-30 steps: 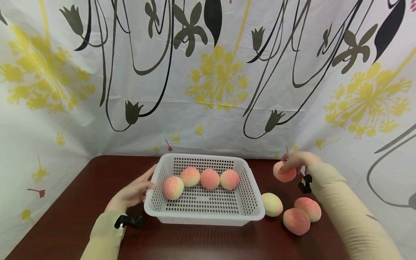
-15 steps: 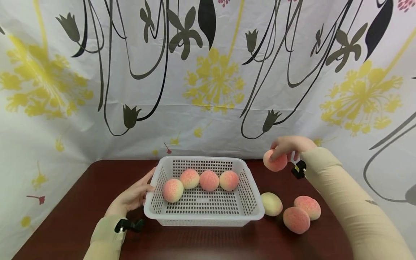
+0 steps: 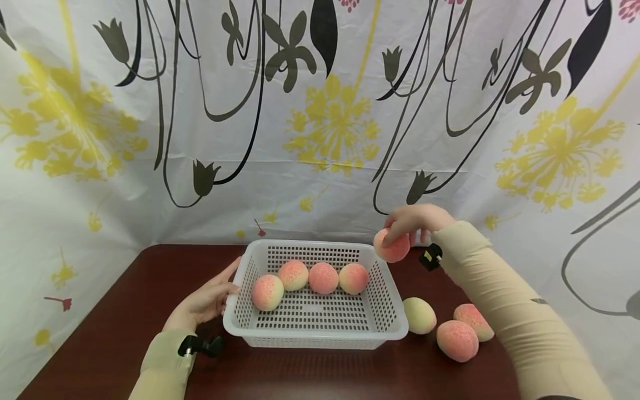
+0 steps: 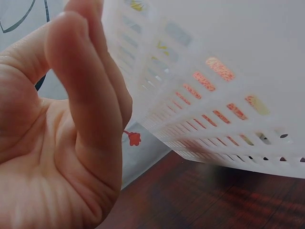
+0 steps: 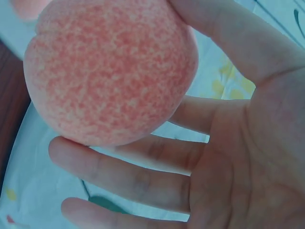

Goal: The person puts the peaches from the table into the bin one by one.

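Two cream cloth sleeves (image 3: 505,294) reach in from the near side over a glossy, dark red-brown tabletop (image 3: 310,372), with a small black device (image 3: 200,345) at each wrist. Toward the right, two rosy, fuzzy-looking round peaches (image 3: 457,340) lie together, the farther one partly behind the right sleeve; a pale yellow round peach (image 3: 419,315) sits just beside the right end of a white, rectangular, slotted plastic basket (image 3: 315,339). The left hand (image 3: 202,300) is at the basket's left rim; whether its fingers grip it or only rest there, I cannot tell. Inside, four pink-and-cream round peaches (image 3: 323,278) form a bent row along the far side, the leftmost set nearer. The right hand (image 3: 417,219) grasps a pink-orange round peach (image 3: 397,251) between thumb and fingers, at the basket's far right corner in the head view. Behind everything hangs a white cloth (image 3: 310,219) printed with yellow flowers and dark stems.
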The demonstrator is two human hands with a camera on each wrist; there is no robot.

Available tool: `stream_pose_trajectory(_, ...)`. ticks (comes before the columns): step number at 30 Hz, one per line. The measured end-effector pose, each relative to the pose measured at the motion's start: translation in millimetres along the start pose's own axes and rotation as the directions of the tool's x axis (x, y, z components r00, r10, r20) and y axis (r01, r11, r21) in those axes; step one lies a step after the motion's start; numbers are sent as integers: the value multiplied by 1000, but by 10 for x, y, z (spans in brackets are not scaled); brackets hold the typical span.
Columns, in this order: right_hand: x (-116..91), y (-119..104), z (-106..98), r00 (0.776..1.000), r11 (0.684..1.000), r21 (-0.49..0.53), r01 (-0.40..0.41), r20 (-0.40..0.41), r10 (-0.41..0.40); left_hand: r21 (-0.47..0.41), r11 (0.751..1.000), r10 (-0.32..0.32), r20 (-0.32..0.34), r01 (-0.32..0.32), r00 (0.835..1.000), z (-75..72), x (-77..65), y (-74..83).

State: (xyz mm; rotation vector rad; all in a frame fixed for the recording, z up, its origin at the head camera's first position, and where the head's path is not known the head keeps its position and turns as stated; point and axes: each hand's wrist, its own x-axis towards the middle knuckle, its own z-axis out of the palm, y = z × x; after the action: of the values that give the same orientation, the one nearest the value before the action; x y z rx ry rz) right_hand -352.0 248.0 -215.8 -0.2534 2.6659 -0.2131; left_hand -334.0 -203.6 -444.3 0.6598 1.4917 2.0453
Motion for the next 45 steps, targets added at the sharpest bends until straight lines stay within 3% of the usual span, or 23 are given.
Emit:
stream_pose_trajectory(9,246,-334,156,995,997,-3,80,59,-80,47,999,21,5,-21,1000,-53,25,24)
stream_pose_trajectory(19,409,-624,365,988,988,-64,137,85,-132,8,1000,-5,-35,5,999,21,43,44)
stream_pose_trajectory(30,560,-911,563,971,981,-32,191,150,-184,7,1000,-1,-36,1,999,1,14,62)
stream_pose_trajectory(38,666,-1099,747,952,970,-38,240,206,-227,27,1000,-13,-72,15,997,-3,24,68)
stream_pose_trajectory(45,742,-1259,910,945,971,4,241,227,-236,18,1000,6,-51,-5,999,-30,5,34)
